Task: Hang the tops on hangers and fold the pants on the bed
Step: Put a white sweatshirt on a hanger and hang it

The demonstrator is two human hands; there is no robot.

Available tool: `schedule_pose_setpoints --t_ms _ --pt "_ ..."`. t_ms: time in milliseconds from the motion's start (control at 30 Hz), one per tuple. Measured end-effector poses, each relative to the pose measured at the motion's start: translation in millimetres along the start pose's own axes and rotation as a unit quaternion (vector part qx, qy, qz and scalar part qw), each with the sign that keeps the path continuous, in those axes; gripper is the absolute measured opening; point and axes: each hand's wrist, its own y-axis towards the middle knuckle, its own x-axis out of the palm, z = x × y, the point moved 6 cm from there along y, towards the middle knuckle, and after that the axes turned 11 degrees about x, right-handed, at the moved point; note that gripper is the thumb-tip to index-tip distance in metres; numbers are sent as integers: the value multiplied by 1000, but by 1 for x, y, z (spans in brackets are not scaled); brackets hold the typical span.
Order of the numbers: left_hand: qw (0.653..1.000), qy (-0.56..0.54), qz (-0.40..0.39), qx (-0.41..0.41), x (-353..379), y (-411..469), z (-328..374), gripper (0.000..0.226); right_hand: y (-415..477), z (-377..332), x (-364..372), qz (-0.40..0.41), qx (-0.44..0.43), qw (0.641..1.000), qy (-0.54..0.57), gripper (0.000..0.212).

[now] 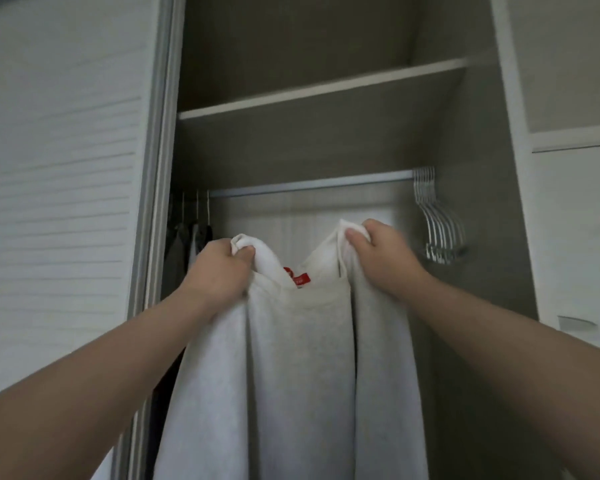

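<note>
Left hand (219,268): fingers curled tight around a bunched upper corner of a light grey top (291,358), thumb pressed against the cloth; forearm bare, rising from the lower left of the view toward the wardrobe. Right hand (381,258): fingers and thumb pinching the opposite upper corner of the same top, knuckles turned upward; forearm bare, reaching in from the lower right. Top: held up between the two hands in front of the open wardrobe, hanging down in long folds out of the bottom of the view, a red label (300,277) showing at the neckline between the hands. Wardrobe: metal rail (309,185) running across behind the hands, under a shelf (326,88). Empty hangers (437,220): a cluster of pale ones at the rail's right end, just beyond the right hand. Dark garments (187,251): hung at the rail's left end, beside the slatted sliding door (59,168).
</note>
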Motion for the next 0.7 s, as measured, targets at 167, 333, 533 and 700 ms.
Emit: schedule_pose_setpoints --t_ms 167,333,533,700 --pt "998 42 -7 53 33 57 33 32 52 34 6 5 88 993 -77 31" --pt "995 70 -17 73 70 99 47 30 94 57 17 8 70 962 -262 32" --pt "986 109 -39 118 116 141 47 24 130 69 5 154 -60 822 -546 35" --pt "979 138 -70 131 150 152 30 26 164 88 -9 187 -8 767 -614 39"
